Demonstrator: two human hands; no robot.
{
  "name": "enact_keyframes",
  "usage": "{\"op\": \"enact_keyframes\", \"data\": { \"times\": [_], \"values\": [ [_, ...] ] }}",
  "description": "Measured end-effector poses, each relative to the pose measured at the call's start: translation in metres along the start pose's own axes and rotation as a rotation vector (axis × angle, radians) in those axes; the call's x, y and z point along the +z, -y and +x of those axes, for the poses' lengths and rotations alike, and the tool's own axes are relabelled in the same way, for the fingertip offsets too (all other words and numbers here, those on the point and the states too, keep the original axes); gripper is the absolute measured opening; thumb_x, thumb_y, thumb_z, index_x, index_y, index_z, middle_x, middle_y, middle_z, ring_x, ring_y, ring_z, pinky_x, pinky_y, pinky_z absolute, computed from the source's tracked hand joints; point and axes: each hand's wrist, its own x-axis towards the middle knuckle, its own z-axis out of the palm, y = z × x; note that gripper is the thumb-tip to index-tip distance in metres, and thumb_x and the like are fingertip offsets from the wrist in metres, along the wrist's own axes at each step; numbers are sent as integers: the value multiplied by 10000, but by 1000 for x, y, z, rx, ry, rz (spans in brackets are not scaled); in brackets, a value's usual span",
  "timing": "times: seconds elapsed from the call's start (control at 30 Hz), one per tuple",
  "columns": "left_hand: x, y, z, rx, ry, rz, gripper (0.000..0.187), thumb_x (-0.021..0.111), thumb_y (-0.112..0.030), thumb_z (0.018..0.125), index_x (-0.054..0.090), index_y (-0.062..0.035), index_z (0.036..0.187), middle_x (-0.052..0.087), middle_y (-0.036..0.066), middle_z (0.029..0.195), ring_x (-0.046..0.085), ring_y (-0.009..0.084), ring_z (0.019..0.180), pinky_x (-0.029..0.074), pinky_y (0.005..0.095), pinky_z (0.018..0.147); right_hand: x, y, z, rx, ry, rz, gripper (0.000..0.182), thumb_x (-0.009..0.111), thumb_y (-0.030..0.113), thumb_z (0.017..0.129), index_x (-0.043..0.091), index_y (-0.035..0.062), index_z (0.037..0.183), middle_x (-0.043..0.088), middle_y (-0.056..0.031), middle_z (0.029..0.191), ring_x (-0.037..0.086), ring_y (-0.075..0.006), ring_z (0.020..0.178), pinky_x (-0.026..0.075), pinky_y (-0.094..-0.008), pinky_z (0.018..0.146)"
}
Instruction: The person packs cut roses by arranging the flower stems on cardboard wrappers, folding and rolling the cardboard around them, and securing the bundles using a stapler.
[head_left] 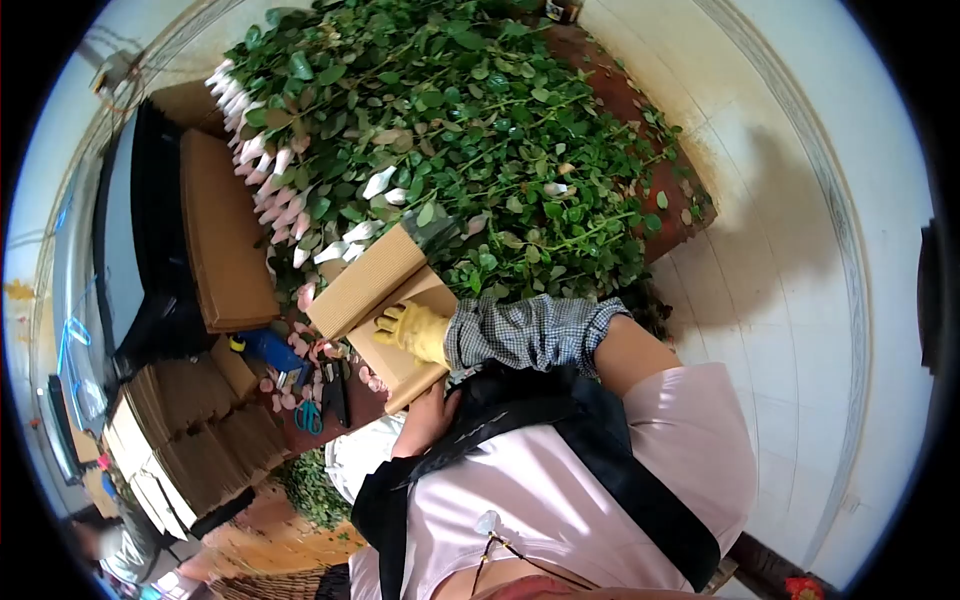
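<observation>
A folded piece of corrugated cardboard (370, 283) lies in front of me at the near edge of the roses. My right hand (415, 332), in a yellow glove below a checked sleeve, rests on its flat middle panel with the fingers apart. At the near folded flap, my bare left hand (428, 415) grips the cardboard's edge; some of its fingers are hidden. Leafy rose stems (470, 130) are heaped beyond, their heads at the left wrapped in pale sleeves (290, 215). A few wrapped heads (380, 182) lie among the leaves.
Teal-handled scissors (309, 417), a black tool (336, 392) and a blue tool (270, 349) lie at left among loose petals. Stacked cardboard (200, 410) and a large carton (225, 235) stand left. The reddish table edge (690, 215) meets tiled floor. Another person (130, 540) is at lower left.
</observation>
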Motion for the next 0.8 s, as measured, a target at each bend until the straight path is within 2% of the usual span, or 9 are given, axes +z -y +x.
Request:
{"op": "enact_keyframes", "data": {
  "times": [0.1, 0.23, 0.37, 0.43, 0.5, 0.6, 0.67, 0.73, 0.8],
  "values": [
    [-71, -36, 9, -192, 268, -484, 310, 628, -255, 953, 664, 23, 1085, 701, 222, 874, 705, 316, 804, 542, 379, 735, 8, -1, 2, -1, -13, 4, 741, 676, 314, 800, 389, 154, 1464, 427, -103, 1511, 403, -318, 1385, 332, -471, 1129],
    [-93, -11, 31, -480, -155, -124, 302, 600, -210, 963, 712, -31, 747, 620, 124, 546, 643, 300, 502, 504, 374, 528, 3, 2, 1, -3, -78, 53, 656, 642, 297, 827, 430, 151, 1430, 460, -95, 1483, 424, -296, 1375, 337, -461, 1126],
    [-50, 45, 44, -236, 92, 354, 267, 545, -268, 941, 711, -61, 968, 705, 185, 792, 688, 387, 703, 554, 477, 653, -11, -8, -5, -37, -52, 107, 597, 722, 313, 790, 539, 126, 1327, 513, -113, 1422, 485, -301, 1321, 421, -415, 1069],
    [-47, 35, 51, -340, 73, 391, 274, 544, -291, 940, 704, -84, 1020, 701, 216, 804, 686, 413, 731, 559, 493, 675, -42, -25, -27, -16, 137, 232, 643, 717, 242, 851, 470, 102, 1429, 426, -118, 1530, 454, -269, 1370, 421, -404, 1085],
    [-42, 35, 50, -360, 126, 357, 280, 537, -304, 952, 697, -94, 1046, 696, 233, 797, 689, 414, 753, 559, 498, 680, 2, -50, -18, -198, -163, 1150, 630, 710, 244, 883, 461, 84, 1439, 469, -123, 1494, 482, -270, 1350, 427, -404, 1091],
    [-47, 26, 48, -384, 114, 293, 272, 547, -306, 959, 713, -105, 1036, 709, 205, 828, 694, 398, 777, 562, 482, 695, -60, -110, -126, -326, -290, 1469, 520, 580, 270, 1000, 432, 126, 1477, 464, -171, 1479, 439, -277, 1379, 382, -459, 1144],
    [-49, 21, 45, -390, 121, 247, 268, 562, -304, 955, 717, -108, 1050, 716, 193, 846, 697, 387, 786, 564, 470, 703, -69, -183, -196, -218, -841, 943, 453, 516, 381, 1027, 512, 162, 1424, 470, -149, 1480, 422, -284, 1390, 382, -507, 1128],
    [-43, 29, 43, -469, 62, 141, 260, 596, -286, 942, 716, -104, 1083, 726, 172, 885, 709, 360, 808, 567, 445, 717, -55, -239, -249, 512, -1091, 1413, 344, 579, 143, 978, 605, 140, 1322, 596, -77, 1367, 562, -229, 1253, 460, -430, 1058],
    [-44, 21, 49, -484, 65, 151, 254, 604, -279, 939, 717, -99, 1078, 726, 173, 888, 712, 354, 811, 568, 440, 718, 9, -334, -284, 1154, -1011, 559, 420, 563, -32, 874, 652, 134, 1249, 615, -130, 1337, 617, -310, 1176, 535, -403, 953]
  ]
}}
